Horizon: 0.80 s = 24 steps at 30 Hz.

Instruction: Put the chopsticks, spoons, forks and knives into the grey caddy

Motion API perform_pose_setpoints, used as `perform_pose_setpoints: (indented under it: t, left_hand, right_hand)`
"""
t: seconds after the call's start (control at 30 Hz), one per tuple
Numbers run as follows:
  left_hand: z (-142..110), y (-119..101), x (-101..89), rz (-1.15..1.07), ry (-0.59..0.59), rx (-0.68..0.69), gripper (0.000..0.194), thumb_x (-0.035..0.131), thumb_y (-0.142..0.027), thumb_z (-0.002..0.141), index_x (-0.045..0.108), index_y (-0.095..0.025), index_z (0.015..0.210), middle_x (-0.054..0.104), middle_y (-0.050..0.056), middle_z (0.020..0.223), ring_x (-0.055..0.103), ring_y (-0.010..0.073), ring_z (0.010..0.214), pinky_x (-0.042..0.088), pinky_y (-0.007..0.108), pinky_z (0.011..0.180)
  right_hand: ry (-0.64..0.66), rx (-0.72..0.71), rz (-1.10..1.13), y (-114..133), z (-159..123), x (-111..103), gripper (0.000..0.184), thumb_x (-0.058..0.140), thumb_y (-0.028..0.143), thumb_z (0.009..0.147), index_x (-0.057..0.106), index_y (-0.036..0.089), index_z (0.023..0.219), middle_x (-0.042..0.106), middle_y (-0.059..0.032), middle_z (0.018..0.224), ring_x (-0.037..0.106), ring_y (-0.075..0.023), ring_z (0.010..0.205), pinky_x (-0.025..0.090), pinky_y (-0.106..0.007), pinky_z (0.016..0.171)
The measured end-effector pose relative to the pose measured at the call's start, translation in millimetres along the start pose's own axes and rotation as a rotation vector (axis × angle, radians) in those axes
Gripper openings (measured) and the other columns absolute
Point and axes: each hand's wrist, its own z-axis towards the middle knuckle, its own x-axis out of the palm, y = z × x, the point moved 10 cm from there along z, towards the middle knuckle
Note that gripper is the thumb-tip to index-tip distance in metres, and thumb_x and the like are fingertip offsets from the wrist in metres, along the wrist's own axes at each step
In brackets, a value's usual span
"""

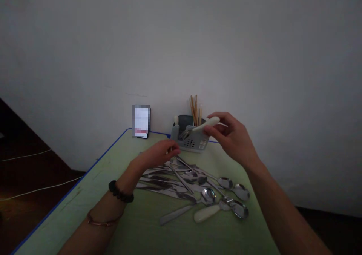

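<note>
My right hand is closed on the thick white handle of a fork. Its metal tines point down and left, at the front of a grey cutlery holder. My left hand hovers over the far side of the cutlery pile, fingers curled; what they hold, if anything, is hidden. Beneath it, knives and several spoons lie jumbled on the table. A spoon with a white handle lies at the pile's near edge.
Chopsticks stand upright in the holder, near the wall. A lit phone leans on the wall at the back left. The green table has a blue edge. White cables run past its left side.
</note>
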Motion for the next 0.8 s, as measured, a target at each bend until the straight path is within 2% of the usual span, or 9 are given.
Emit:
perform_pose_setpoints:
  t: [0.07, 0.13, 0.23, 0.37, 0.47, 0.57, 0.67, 0.8]
  left_hand:
    - [-1, 20, 2.4, 0.105, -0.006, -0.062, 0.027, 0.047, -0.036, 0.088, 0.061, -0.015, 0.096, 0.061, 0.008, 0.097, 0.057, 0.0191, 0.088, 0.045, 0.03, 0.079]
    - [-3, 35, 8.1, 0.179, 0.022, -0.104, 0.026, 0.051, -0.033, 0.086, 0.062, -0.015, 0.101, 0.06, 0.011, 0.106, 0.055, 0.0225, 0.1, 0.042, 0.034, 0.091]
    - [-5, 47, 18.9, 0.2, 0.103, -0.142, 0.03, 0.052, -0.033, 0.085, 0.062, -0.015, 0.107, 0.058, 0.013, 0.113, 0.052, 0.0242, 0.109, 0.039, 0.035, 0.097]
    - [-8, 51, 28.0, 0.149, 0.182, -0.166, 0.036, 0.054, -0.038, 0.084, 0.061, -0.015, 0.11, 0.057, 0.013, 0.118, 0.055, 0.0241, 0.107, 0.042, 0.033, 0.094]
    - [-9, 55, 31.1, 0.142, 0.202, -0.181, 0.035, 0.055, -0.039, 0.082, 0.063, -0.017, 0.107, 0.06, 0.012, 0.115, 0.058, 0.0237, 0.102, 0.044, 0.032, 0.091]
    - [-10, 59, 31.9, 0.151, 0.204, -0.189, 0.034, 0.056, -0.039, 0.081, 0.064, -0.017, 0.106, 0.062, 0.012, 0.112, 0.058, 0.0235, 0.101, 0.044, 0.032, 0.091]
    - [-12, 59, 31.8, 0.148, 0.218, -0.203, 0.034, 0.056, -0.039, 0.08, 0.063, -0.018, 0.106, 0.061, 0.012, 0.113, 0.059, 0.0234, 0.099, 0.045, 0.032, 0.089]
    - [-15, 58, 33.2, 0.148, 0.271, -0.247, 0.036, 0.058, -0.036, 0.079, 0.062, -0.018, 0.109, 0.06, 0.013, 0.115, 0.06, 0.0245, 0.099, 0.046, 0.033, 0.087]
  right_hand:
    - [0.059, -0.103, -0.212, 24, 24, 6, 0.027, 0.066, 0.034, 0.076, 0.056, 0.022, 0.098, 0.063, -0.0003, 0.081, 0.063, -0.0151, 0.07, 0.05, -0.03, 0.065]
    - [0.143, -0.189, -0.405, 40, 49, 20, 0.023, 0.066, 0.029, 0.077, 0.06, 0.02, 0.097, 0.062, 0.0006, 0.075, 0.063, -0.0153, 0.07, 0.048, -0.03, 0.067]
    - [0.288, -0.252, -0.706, 42, 80, 52, 0.02, 0.067, 0.02, 0.076, 0.063, 0.016, 0.095, 0.064, -0.0027, 0.082, 0.063, -0.0173, 0.078, 0.046, -0.031, 0.073]
    - [0.5, -0.231, -1.099, 17, 103, 91, 0.022, 0.069, 0.015, 0.073, 0.067, 0.012, 0.095, 0.067, -0.0108, 0.091, 0.062, -0.0233, 0.089, 0.045, -0.033, 0.077]
    - [0.603, -0.212, -1.297, -4, 107, 109, 0.028, 0.07, 0.017, 0.072, 0.068, 0.014, 0.101, 0.067, -0.0144, 0.099, 0.061, -0.0286, 0.096, 0.044, -0.036, 0.077]
    - [0.655, -0.237, -1.429, -18, 107, 122, 0.032, 0.071, 0.02, 0.072, 0.067, 0.014, 0.104, 0.068, -0.0167, 0.101, 0.062, -0.0309, 0.097, 0.043, -0.037, 0.077]
    - [0.708, -0.279, -1.516, -31, 107, 135, 0.03, 0.074, 0.023, 0.07, 0.069, 0.013, 0.098, 0.069, -0.0171, 0.098, 0.062, -0.031, 0.098, 0.039, -0.04, 0.084]
    - [0.693, -0.295, -1.536, -45, 116, 143, 0.026, 0.075, 0.028, 0.069, 0.071, 0.017, 0.092, 0.07, -0.0144, 0.096, 0.061, -0.0309, 0.099, 0.035, -0.043, 0.087]
